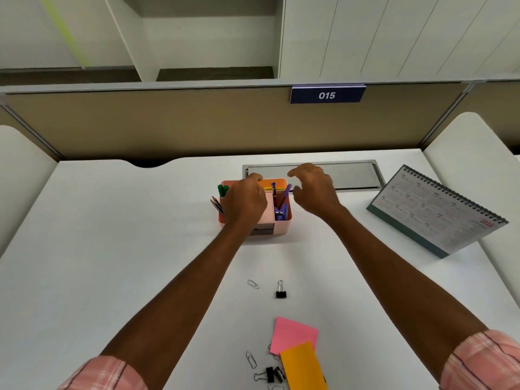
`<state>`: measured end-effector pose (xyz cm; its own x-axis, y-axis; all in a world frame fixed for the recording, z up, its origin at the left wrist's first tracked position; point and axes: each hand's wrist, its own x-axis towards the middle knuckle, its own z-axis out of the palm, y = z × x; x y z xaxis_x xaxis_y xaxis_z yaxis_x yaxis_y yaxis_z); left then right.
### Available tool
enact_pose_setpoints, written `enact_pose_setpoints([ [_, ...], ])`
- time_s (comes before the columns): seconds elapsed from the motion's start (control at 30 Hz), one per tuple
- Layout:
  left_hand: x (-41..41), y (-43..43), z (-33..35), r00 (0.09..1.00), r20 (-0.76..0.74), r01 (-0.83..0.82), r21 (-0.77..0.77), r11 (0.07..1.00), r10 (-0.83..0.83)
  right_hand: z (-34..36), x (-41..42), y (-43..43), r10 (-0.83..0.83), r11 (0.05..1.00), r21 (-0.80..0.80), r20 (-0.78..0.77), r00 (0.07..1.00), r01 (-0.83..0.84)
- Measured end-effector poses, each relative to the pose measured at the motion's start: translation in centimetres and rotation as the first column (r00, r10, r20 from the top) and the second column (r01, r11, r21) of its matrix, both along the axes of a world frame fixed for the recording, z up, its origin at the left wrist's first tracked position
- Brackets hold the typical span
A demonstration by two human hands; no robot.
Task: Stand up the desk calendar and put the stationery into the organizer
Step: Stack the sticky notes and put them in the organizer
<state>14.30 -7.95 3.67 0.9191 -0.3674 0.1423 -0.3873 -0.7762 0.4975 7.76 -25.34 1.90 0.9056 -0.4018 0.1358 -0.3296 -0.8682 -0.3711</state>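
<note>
Sticky notes (292, 334) and clips (280, 290) remain loose on the desk (112, 249); desk calendar (439, 213) stands, pens (273, 188) sit in the organizer (281, 218), left hand (244, 202) resting curled on it, right hand (313, 190) spread empty.

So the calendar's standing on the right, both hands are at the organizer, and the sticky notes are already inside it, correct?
Not quite. The head view shows the pink sticky notes and orange sticky notes lying on the desk, outside the organizer. The calendar stands on the right; the left hand and right hand are at the organizer.

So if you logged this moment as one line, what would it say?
calendar standing | both hands over organizer | left hand on it | right hand open | clips, sticky notes still on desk
</note>
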Motion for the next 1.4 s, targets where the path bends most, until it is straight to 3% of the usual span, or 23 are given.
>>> enact_pose_setpoints([
  [0.1,-3.2,2.5,-0.7,0.998,-0.056,-0.029,-0.057,0.998,0.026,-1.1,-4.1,-0.5,-0.074,0.996,0.06,0.12,0.99,0.067],
  [0.23,-8.4,6.3,-4.0,0.979,-0.196,0.037,-0.077,0.996,-0.051,-3.6,-10.1,0.7,-0.089,0.983,0.168,0.081,0.993,0.075],
  [0.4,-16.2,10.6,-8.9,0.901,-0.385,0.246,0.074,0.967,-0.2,-6.8,-17.7,3.9,-0.091,0.957,0.278,-0.004,0.996,0.089],
  [0.57,-22.0,12.9,-10.5,0.855,-0.471,0.335,0.181,0.925,-0.218,-8.9,-23.2,7.4,-0.077,0.943,0.318,-0.066,0.995,0.095],
  [0.77,-25.7,13.4,-10.3,0.855,-0.458,0.418,0.333,0.845,-0.242,-10.6,-28.9,12.5,-0.029,0.91,0.408,-0.106,0.994,0.07],
  [0.97,-26.9,13.0,-10.4,0.865,-0.44,0.413,0.347,0.842,-0.242,-11.7,-32.8,16.7,0.013,0.94,0.312,-0.432,0.902,0.136],
  [1.13,-27.2,12.9,-10.7,0.861,-0.447,0.411,0.326,0.852,-0.244,-11.8,-33.4,17.9,-0.004,0.957,0.258,-0.448,0.894,0.133],
  [1.4,-27.5,12.8,-10.4,0.863,-0.407,0.41,0.22,0.885,-0.299,-11.2,-33.4,17.4,0.01,0.946,0.296,-0.437,0.899,0.133],
])
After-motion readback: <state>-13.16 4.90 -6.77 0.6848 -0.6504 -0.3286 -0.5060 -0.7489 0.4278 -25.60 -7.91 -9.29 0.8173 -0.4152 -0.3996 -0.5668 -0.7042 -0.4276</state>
